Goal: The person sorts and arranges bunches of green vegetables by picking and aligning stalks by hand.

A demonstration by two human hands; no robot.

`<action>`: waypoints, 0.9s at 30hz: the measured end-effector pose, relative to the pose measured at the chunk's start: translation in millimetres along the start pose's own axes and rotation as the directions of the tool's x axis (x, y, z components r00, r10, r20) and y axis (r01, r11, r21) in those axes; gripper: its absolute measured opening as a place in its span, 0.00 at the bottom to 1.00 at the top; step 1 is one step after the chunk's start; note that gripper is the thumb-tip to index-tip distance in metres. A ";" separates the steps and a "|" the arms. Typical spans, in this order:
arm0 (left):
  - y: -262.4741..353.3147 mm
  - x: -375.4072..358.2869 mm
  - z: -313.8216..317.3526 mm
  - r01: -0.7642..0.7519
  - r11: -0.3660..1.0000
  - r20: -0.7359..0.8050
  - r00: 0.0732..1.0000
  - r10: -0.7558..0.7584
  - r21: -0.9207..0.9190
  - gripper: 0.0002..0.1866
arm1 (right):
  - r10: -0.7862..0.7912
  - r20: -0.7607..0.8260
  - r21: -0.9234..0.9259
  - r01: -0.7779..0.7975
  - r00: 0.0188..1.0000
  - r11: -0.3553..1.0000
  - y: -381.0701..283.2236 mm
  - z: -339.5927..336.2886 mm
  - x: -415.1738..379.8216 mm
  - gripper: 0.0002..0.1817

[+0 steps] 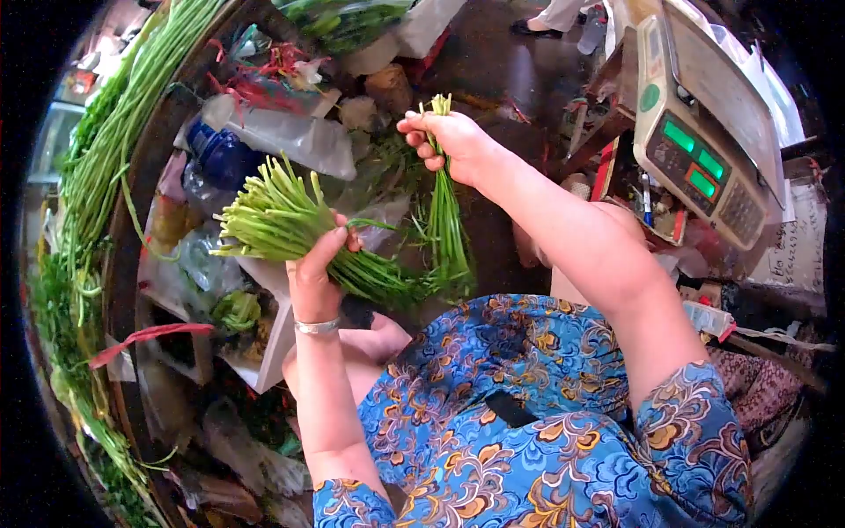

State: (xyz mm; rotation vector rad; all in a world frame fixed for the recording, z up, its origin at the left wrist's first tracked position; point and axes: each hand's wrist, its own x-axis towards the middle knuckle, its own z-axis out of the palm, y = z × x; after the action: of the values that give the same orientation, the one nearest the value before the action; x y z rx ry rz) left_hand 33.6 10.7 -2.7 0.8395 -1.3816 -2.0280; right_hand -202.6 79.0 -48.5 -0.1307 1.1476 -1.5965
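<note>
My left hand (324, 255) is closed around a thick bunch of green-stemmed vegetables (273, 211). Its pale cut ends fan out to the upper left, and the leafy tips hang toward the lower right. Higher up and to the right, my right hand (449, 141) grips a thinner bunch of the same stems (447, 229) near the cut ends. That smaller bunch hangs down, its leafy ends close to those of the larger one. Some fingers of my left hand are hidden behind the stems.
A digital scale (704, 132) with lit green numbers stands at the upper right. Long green stalks (97, 176) lie along a ledge at the left. Plastic bags (273, 141), red strips (264, 79) and a blue bundle (220, 154) clutter the floor. A person's foot (535, 28) shows at the top.
</note>
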 end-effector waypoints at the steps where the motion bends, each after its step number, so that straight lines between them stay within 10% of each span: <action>1: 0.1 0.0 -0.6 0.009 1.000 -0.030 1.000 -0.009 0.000 0.13 | 0.008 0.006 0.001 -0.008 1.000 1.000 3.9 1.8 -1.4 0.10; 12: -2.2 5.9 -2.2 -0.088 0.994 -0.071 0.994 0.084 -0.057 0.12 | 0.423 0.207 -0.175 -0.391 0.882 0.903 43.4 8.7 -11.5 0.19; 27: -1.5 -8.8 2.8 0.003 1.000 0.147 0.989 0.000 -0.020 0.18 | 0.027 0.068 0.248 -0.043 0.997 0.968 3.5 -1.2 1.9 0.19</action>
State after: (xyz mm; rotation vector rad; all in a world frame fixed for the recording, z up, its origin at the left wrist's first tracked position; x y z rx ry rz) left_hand 37.3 19.3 -1.7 0.6936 -1.4375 -2.1378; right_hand -201.6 78.5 -52.5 0.0036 0.8868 -1.6786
